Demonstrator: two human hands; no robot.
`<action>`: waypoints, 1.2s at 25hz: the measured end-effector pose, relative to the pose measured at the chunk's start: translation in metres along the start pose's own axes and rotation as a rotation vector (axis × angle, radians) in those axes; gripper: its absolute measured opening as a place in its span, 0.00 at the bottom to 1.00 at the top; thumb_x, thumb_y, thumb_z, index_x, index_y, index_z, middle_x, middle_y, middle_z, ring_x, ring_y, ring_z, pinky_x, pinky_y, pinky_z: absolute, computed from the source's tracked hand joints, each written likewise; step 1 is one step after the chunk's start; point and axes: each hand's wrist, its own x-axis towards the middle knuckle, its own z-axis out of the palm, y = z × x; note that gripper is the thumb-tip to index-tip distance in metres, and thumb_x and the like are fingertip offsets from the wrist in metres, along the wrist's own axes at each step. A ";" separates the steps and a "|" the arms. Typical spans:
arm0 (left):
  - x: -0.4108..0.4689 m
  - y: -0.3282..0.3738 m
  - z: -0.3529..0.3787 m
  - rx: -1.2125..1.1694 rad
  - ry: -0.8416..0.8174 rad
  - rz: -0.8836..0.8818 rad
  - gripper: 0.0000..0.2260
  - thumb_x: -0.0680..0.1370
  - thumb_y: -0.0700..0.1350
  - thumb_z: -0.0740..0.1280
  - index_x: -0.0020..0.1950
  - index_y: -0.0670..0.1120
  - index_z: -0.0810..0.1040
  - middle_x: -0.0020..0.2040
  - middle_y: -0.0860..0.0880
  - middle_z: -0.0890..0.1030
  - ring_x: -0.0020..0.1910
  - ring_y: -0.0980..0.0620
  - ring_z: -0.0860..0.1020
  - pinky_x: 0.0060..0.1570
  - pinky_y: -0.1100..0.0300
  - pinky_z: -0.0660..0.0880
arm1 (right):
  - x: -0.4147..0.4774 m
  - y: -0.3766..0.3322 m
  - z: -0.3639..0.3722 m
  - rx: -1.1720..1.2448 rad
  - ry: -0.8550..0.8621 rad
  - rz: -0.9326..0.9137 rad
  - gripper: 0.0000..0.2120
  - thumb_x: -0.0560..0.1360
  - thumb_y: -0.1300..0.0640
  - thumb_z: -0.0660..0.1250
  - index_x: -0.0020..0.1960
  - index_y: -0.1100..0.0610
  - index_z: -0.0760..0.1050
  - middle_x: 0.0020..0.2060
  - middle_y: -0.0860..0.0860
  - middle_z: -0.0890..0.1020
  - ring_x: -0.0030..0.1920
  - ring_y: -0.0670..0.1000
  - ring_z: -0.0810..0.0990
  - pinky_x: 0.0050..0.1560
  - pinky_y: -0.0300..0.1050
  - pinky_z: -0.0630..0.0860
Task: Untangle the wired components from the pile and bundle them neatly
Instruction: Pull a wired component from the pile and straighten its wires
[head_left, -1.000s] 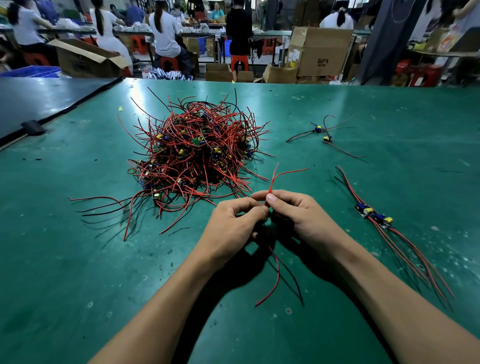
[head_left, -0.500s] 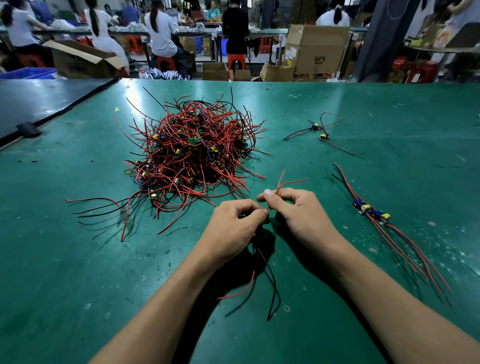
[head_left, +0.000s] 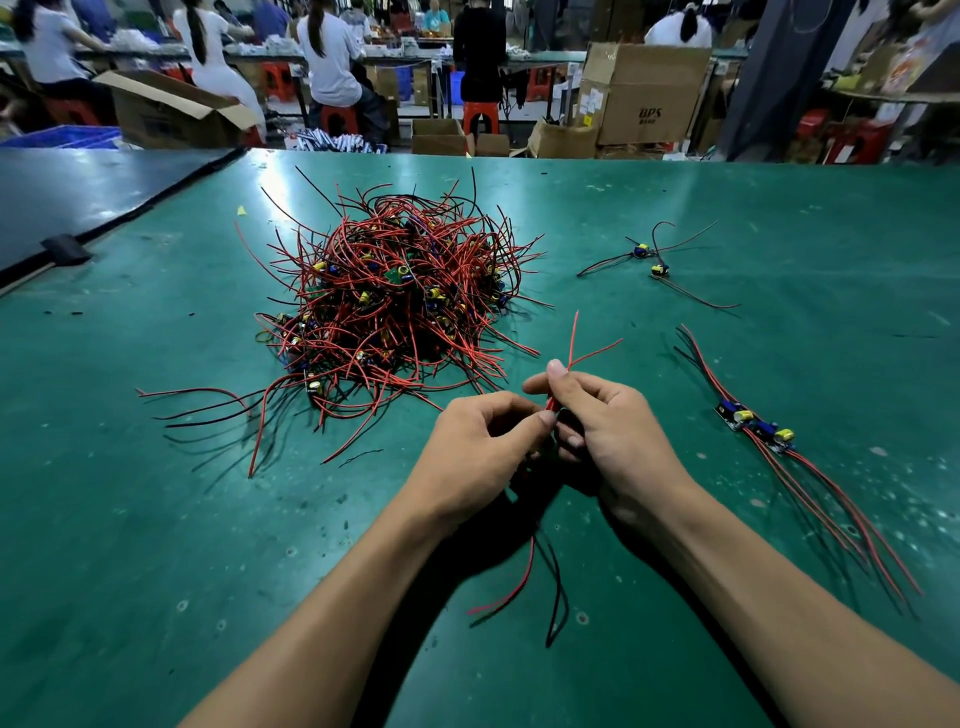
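Two hands meet in the middle of the frame, just below the big pile (head_left: 395, 306). The left hand (head_left: 478, 447) has curled fingers and pinches one wired piece (head_left: 571, 353) near its middle. The right hand (head_left: 618, 431) pinches the same piece, with thumb and first finger squeezing the red wires that stick up. More wires, red and black, hang down under the hands toward the bottom of the frame. The small board part of the piece is hidden between the fingers.

The pile sits a little left of the middle, in the upper half, on the green table (head_left: 156, 519). It is big and very messy. On the right side of the frame lies a small neat bunch (head_left: 753, 426), with its wires all running the same way. In the upper right, two loose pieces (head_left: 649, 260) lie on their own, well apart from the bunch.

I think the step in hand is tidying this one piece, which is already free of the pile. The next move is likely to smooth its wires so they run one way, then lay it on the neat bunch. That calls for a soft, steady pull, because thin wires could kink or snap off. Most of the job looks not yet done.
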 end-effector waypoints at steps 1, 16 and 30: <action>-0.001 0.000 0.000 0.002 0.007 0.011 0.05 0.78 0.42 0.69 0.47 0.42 0.84 0.41 0.42 0.85 0.37 0.52 0.80 0.41 0.55 0.77 | -0.001 0.000 0.001 -0.015 -0.027 -0.007 0.11 0.79 0.50 0.68 0.45 0.56 0.85 0.24 0.53 0.73 0.22 0.45 0.70 0.24 0.35 0.70; -0.002 0.004 -0.004 -0.052 -0.103 -0.043 0.07 0.78 0.36 0.68 0.39 0.41 0.79 0.34 0.52 0.82 0.33 0.53 0.75 0.37 0.60 0.72 | 0.004 -0.002 -0.013 -0.455 -0.071 -0.129 0.19 0.82 0.45 0.63 0.48 0.58 0.85 0.26 0.43 0.79 0.26 0.39 0.74 0.29 0.29 0.68; -0.005 0.013 -0.003 -0.199 -0.129 -0.123 0.07 0.79 0.37 0.66 0.42 0.41 0.80 0.31 0.50 0.81 0.28 0.57 0.76 0.31 0.66 0.73 | 0.013 -0.008 -0.012 0.057 -0.184 0.141 0.29 0.82 0.39 0.51 0.47 0.52 0.87 0.34 0.45 0.77 0.27 0.43 0.65 0.35 0.40 0.67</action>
